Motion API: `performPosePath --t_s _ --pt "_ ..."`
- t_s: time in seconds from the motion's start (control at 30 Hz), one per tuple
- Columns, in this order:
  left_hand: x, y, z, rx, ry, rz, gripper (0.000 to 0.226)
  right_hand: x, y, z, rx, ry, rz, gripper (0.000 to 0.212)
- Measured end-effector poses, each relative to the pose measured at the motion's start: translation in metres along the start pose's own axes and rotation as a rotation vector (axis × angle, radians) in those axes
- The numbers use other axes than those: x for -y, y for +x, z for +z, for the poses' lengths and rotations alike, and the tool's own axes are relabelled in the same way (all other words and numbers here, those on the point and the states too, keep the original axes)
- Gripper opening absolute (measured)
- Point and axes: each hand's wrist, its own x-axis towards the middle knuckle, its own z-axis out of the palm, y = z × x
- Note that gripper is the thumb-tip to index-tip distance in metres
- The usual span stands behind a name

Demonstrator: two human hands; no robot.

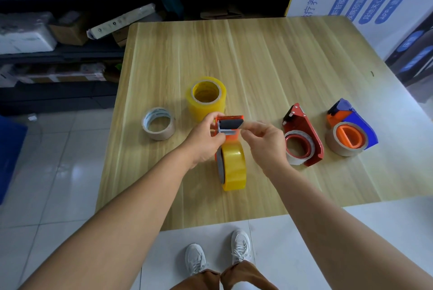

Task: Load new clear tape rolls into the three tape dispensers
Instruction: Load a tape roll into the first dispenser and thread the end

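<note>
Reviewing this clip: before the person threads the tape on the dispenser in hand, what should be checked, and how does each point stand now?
1. Left hand grips the orange dispenser: ok.
2. Yellow roll seated on its hub: ok.
3. Right hand pinches at the dispenser head: ok.
4. Tape end fed past the blade: cannot tell.
5. Red dispenser and blue dispenser lie apart on the table: ok.
6. Spare yellow roll within reach: ok.

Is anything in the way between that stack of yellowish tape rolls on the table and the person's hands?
Nothing visible. The stack of rolls stands just beyond the left hand, with bare table around it. Both hands are busy, though: left and right hand hold the orange dispenser.
</note>
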Motion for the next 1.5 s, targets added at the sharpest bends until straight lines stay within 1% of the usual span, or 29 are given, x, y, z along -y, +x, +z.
performPosePath --t_s 0.1,0.27,0.4,0.5,0.67,0.8,0.87,1.07,1.27,1.33,1.4,1.5 --pt "0.000 0.000 0.000 0.003 0.008 0.000 0.047 -0.004 0.003 0.002 0.000 -0.136 -0.073 0.024" --pt "0.001 0.001 -0.003 0.002 0.024 -0.011 0.046 -0.006 0.006 0.003 -0.023 -0.255 -0.230 0.018" --pt "-0.001 0.004 -0.004 0.033 0.029 -0.016 0.045 -0.008 0.013 0.003 -0.039 -0.340 -0.338 0.027" --pt "-0.001 0.006 -0.005 0.031 0.016 -0.034 0.045 -0.012 0.014 0.003 -0.015 -0.414 -0.386 0.021" --pt "0.000 0.009 -0.006 0.062 0.018 -0.033 0.044 -0.015 0.019 0.003 -0.043 -0.425 -0.420 0.011" --pt "0.001 0.011 -0.006 0.064 -0.009 -0.042 0.045 -0.019 0.019 0.003 -0.038 -0.452 -0.417 0.013" --pt "0.002 0.011 -0.006 0.065 -0.006 -0.037 0.045 -0.021 0.019 0.004 -0.038 -0.457 -0.419 0.011" --pt "-0.002 0.014 -0.007 0.081 0.071 -0.008 0.043 -0.012 0.025 0.001 -0.066 -0.451 -0.518 0.006" --pt "-0.013 0.013 -0.003 0.070 0.139 0.048 0.045 -0.002 0.029 -0.001 -0.051 -0.503 -0.607 0.005" --pt "-0.015 0.013 -0.004 0.088 0.147 0.050 0.045 0.001 0.032 -0.003 -0.025 -0.517 -0.566 0.004" --pt "-0.017 0.014 -0.005 0.104 0.169 0.045 0.045 0.007 0.037 -0.006 0.028 -0.483 -0.416 0.004" --pt "-0.019 0.017 -0.006 0.114 0.203 0.043 0.046 0.013 0.044 -0.009 0.089 -0.301 -0.163 0.008"
